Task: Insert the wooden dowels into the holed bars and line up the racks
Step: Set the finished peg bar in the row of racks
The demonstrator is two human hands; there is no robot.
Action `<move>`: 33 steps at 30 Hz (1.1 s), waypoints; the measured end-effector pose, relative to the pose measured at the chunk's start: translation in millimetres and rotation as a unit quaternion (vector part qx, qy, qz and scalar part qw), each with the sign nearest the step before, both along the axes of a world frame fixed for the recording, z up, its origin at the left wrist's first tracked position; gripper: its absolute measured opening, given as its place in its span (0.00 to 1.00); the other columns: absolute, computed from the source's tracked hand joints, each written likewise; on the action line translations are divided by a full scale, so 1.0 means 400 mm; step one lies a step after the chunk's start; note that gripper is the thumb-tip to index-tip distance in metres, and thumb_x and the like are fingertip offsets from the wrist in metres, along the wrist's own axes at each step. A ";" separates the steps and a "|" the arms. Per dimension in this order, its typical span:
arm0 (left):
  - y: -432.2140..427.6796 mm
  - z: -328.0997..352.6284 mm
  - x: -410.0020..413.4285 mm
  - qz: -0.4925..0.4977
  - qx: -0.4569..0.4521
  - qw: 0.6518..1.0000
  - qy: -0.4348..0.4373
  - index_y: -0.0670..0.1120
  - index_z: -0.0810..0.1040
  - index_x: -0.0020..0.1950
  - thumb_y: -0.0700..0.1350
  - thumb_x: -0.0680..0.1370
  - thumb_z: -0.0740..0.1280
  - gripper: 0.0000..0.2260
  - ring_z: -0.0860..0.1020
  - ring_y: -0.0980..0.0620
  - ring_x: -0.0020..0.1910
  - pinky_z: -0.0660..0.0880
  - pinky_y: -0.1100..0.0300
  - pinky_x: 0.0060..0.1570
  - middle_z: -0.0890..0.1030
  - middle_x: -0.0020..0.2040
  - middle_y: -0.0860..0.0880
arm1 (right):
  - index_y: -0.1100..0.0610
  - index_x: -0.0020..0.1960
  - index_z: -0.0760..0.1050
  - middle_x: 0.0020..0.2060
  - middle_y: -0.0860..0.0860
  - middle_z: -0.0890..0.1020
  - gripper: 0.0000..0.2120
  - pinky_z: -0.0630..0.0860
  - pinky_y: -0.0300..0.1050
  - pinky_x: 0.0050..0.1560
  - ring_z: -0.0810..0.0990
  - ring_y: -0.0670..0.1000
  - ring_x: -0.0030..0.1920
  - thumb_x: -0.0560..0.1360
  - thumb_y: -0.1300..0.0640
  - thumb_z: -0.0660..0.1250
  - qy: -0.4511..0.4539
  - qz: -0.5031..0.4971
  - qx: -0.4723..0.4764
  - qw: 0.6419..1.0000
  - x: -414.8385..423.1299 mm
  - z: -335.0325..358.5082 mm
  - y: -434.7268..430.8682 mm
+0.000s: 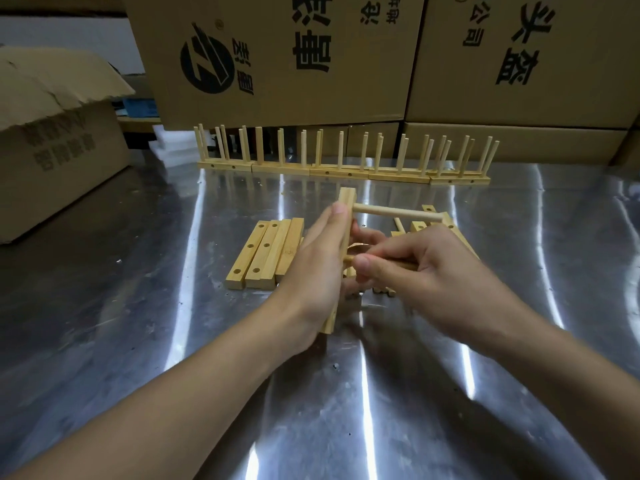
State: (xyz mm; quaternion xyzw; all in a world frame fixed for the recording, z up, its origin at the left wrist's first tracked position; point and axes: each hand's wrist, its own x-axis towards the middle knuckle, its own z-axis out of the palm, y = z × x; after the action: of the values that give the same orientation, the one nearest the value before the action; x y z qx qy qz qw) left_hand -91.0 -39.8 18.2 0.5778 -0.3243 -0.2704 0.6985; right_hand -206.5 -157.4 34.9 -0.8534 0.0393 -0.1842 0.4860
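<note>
Left hand (322,258) gripped a tilted bar (346,202), fingers curled round it. One dowel (398,213) already stuck out of it near the top. Right hand (426,268) pinched a second dowel (403,264), its tip at the bar (the hole was hidden). The insertion step was in hand; the next move probably needed a straight push. Finished racks (346,171) stood behind in a row.

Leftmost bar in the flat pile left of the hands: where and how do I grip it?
Take the leftmost bar at its near end, coming from the front left. It lies flat, holes up; that end and its left face are bare, but its right face sits against the next bar, likely leaving no finger gap.
</note>
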 end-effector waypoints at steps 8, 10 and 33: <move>0.007 0.026 0.009 -0.120 -0.020 0.990 -0.066 0.38 0.78 0.59 0.59 0.89 0.52 0.27 0.83 0.46 0.64 0.82 0.51 0.56 0.86 0.61 0.44 | 0.44 0.52 0.88 0.45 0.32 0.86 0.14 0.75 0.30 0.56 0.79 0.32 0.61 0.85 0.46 0.63 0.005 -0.056 -0.175 0.983 -0.084 0.034 0.029; 0.002 0.022 -0.006 -0.093 -0.042 0.994 -0.023 0.43 0.77 0.49 0.59 0.88 0.53 0.24 0.85 0.47 0.61 0.84 0.52 0.55 0.87 0.58 0.44 | 0.44 0.52 0.82 0.41 0.39 0.83 0.20 0.72 0.41 0.34 0.83 0.44 0.42 0.85 0.40 0.53 0.015 -0.149 -0.422 0.894 -0.094 0.040 0.053; 0.011 0.046 -0.082 -0.065 -0.132 0.984 0.097 0.51 0.78 0.38 0.62 0.88 0.49 0.28 0.85 0.53 0.41 0.81 0.58 0.37 0.85 0.43 0.50 | 0.51 0.45 0.84 0.28 0.35 0.73 0.13 0.69 0.32 0.33 0.74 0.41 0.29 0.85 0.49 0.65 -0.051 -0.045 -0.402 0.913 -0.082 0.126 0.036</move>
State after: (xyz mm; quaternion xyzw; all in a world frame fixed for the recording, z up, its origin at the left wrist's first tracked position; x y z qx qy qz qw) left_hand -124.0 -35.6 36.6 0.4289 -0.3243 -0.3249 0.7780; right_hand -239.2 -143.1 85.1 -0.9635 -0.0245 -0.2492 0.0944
